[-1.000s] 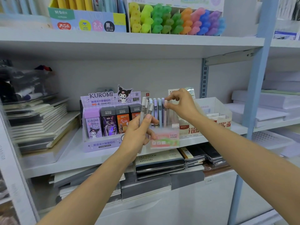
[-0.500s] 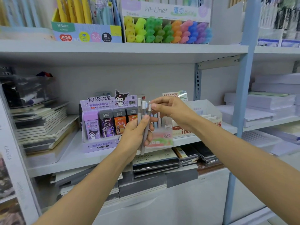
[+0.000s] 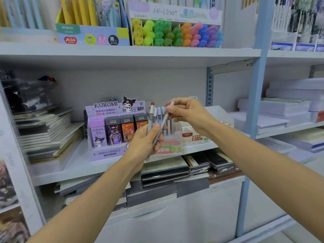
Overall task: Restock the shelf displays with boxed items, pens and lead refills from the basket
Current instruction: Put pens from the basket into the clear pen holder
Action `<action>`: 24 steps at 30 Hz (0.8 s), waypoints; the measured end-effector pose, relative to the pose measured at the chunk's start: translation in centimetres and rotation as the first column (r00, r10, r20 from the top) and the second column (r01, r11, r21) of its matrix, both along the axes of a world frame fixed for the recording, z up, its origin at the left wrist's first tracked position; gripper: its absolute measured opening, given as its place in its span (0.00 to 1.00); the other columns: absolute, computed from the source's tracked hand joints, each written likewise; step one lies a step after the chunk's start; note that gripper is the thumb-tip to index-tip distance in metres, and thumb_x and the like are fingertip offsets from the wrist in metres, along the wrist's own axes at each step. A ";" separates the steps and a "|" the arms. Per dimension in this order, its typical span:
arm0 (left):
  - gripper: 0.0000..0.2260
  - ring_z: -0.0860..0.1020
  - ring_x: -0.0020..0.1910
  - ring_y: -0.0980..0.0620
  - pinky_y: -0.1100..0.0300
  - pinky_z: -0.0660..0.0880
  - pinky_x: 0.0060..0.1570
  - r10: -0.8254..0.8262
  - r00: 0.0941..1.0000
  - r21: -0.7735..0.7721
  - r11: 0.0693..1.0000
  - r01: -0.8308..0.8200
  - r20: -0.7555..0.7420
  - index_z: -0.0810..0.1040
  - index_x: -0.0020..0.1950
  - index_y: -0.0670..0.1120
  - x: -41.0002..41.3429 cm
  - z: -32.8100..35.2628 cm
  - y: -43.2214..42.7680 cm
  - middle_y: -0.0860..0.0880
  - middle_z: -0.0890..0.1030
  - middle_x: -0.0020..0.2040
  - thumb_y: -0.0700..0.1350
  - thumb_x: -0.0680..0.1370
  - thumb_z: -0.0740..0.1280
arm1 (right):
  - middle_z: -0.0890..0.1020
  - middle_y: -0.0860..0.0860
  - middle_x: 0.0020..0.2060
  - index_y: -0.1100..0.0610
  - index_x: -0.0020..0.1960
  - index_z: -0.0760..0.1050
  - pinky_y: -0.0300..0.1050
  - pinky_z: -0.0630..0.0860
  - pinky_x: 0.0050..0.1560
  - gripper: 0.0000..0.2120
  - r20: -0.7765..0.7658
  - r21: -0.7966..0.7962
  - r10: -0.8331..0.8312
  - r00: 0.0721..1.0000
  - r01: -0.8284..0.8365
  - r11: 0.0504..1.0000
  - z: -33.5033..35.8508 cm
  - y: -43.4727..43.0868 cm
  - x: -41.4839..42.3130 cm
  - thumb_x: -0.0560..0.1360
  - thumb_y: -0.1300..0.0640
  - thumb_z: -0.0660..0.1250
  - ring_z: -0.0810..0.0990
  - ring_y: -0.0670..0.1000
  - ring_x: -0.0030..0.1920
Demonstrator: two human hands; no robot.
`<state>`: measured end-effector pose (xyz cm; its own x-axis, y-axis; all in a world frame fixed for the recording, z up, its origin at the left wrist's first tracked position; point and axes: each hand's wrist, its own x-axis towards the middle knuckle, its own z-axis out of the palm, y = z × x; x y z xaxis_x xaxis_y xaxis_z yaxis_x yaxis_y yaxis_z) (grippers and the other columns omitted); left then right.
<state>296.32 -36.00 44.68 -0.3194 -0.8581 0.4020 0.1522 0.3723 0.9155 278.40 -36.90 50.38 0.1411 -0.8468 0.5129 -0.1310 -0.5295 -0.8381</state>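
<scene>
Right now my left hand (image 3: pixel 145 141) is curled round a small bunch of grey pens (image 3: pixel 152 113), held upright in front of the right end of the Kuromi box (image 3: pixel 112 130). My right hand (image 3: pixel 190 114), up and to the right of that box, pinches the top of one tilted grey pen (image 3: pixel 164 122) whose lower half crosses my left fingers. The clear pen stand (image 3: pixel 171 146) sits on the shelf (image 3: pixel 70 165) just right of the Kuromi box, behind both hands.

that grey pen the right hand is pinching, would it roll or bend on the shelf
Likely stiff: the grey pen runs straight from the pinch of the right hand down to the left hand. Slim and round, it would probably roll on the shelf. Thin, so probably light.
</scene>
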 end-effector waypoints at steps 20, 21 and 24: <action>0.11 0.77 0.31 0.56 0.66 0.61 0.21 0.070 0.997 -0.023 0.997 -0.070 0.039 0.78 0.59 0.46 1.4 -0.9 -2.5 0.48 0.82 0.51 0.45 0.83 0.59 | 0.83 0.48 0.36 0.55 0.48 0.81 0.26 0.75 0.41 0.03 -0.215 -0.302 -0.511 0.832 0.441 0.845 -1.3 -6.3 -2.2 0.75 0.60 0.71 0.81 0.38 0.35; 0.11 0.77 0.31 0.56 0.65 0.61 0.21 0.066 0.997 -0.024 0.998 -0.066 0.039 0.78 0.59 0.46 1.4 -0.9 -2.5 0.48 0.83 0.51 0.45 0.83 0.59 | 0.83 0.46 0.35 0.55 0.48 0.81 0.25 0.74 0.39 0.03 -0.233 -0.297 -0.496 0.836 0.425 0.855 -1.1 -6.3 -2.5 0.75 0.59 0.71 0.81 0.37 0.34; 0.11 0.78 0.31 0.55 0.65 0.60 0.22 0.054 0.998 -0.022 0.998 -0.053 0.034 0.78 0.60 0.46 1.3 -1.0 -2.7 0.49 0.83 0.51 0.45 0.82 0.59 | 0.83 0.42 0.33 0.54 0.48 0.81 0.23 0.72 0.37 0.02 -0.309 -0.284 -0.455 0.835 0.375 0.882 -0.6 -6.4 -3.0 0.75 0.59 0.71 0.80 0.34 0.33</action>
<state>297.65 -38.73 43.66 -0.2876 -0.8658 0.4095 0.0997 0.3982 0.9119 275.40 -43.27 49.80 0.0060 -0.7491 0.6625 -0.6450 -0.5092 -0.5699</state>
